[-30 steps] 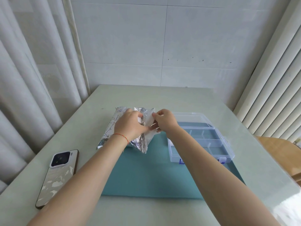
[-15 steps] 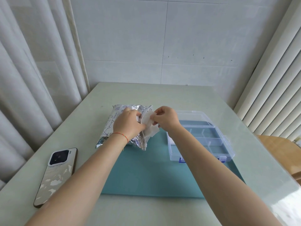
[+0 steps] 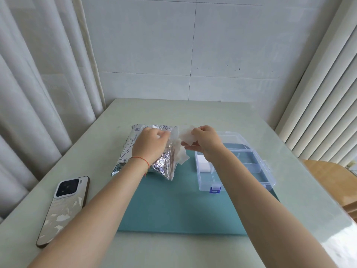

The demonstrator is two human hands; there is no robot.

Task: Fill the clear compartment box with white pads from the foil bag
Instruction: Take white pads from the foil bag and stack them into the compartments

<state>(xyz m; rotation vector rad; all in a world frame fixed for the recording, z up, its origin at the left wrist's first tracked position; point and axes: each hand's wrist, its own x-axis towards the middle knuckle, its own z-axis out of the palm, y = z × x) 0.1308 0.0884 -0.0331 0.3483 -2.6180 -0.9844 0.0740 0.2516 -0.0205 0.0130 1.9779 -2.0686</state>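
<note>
The left hand [image 3: 149, 145] grips the foil bag [image 3: 163, 163] at its open mouth, hiding much of it. The right hand [image 3: 204, 141] pinches white pads [image 3: 186, 135] just beside the mouth; its forearm covers part of the clear compartment box [image 3: 241, 167]

We record bright, soft daylight; glare on the table [image 3: 343, 246] near right; wide-angle bowing at edges; focus sharp throughout.

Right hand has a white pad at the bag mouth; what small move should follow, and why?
Probably carry the white pad right and down into the clear compartment box: the right hand pinches it clear of the foil bag, which the left hand holds.
</note>
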